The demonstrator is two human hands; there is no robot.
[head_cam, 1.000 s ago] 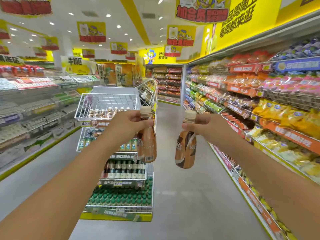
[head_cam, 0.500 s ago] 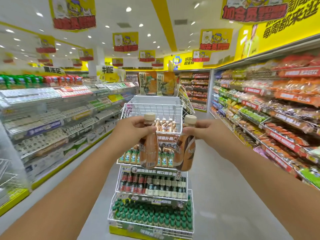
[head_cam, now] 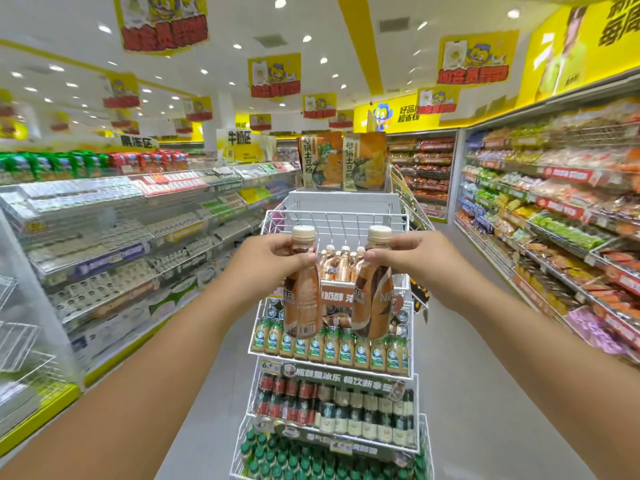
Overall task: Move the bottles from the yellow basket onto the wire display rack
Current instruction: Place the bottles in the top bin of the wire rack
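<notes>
My left hand (head_cam: 268, 259) grips the neck of a brown coffee bottle (head_cam: 302, 299) with a beige cap. My right hand (head_cam: 420, 259) holds a second brown coffee bottle (head_cam: 372, 301) the same way. Both bottles hang upright, side by side, in front of the white wire display rack (head_cam: 334, 218). Its top tier holds several matching bottles (head_cam: 341, 265) at the back, between my two bottles. The yellow basket is out of view.
Lower rack tiers carry rows of green-labelled bottles (head_cam: 329, 348), dark bottles (head_cam: 332, 407) and green-capped bottles (head_cam: 311, 459). Stocked shelves line the aisle on the left (head_cam: 121, 237) and right (head_cam: 561, 220). Two snack bags (head_cam: 343, 161) stand on top of the rack.
The view has swung so the rack now sits straight ahead and closer. Both hands have lifted the bottles and brought them level in front of the top tier.
</notes>
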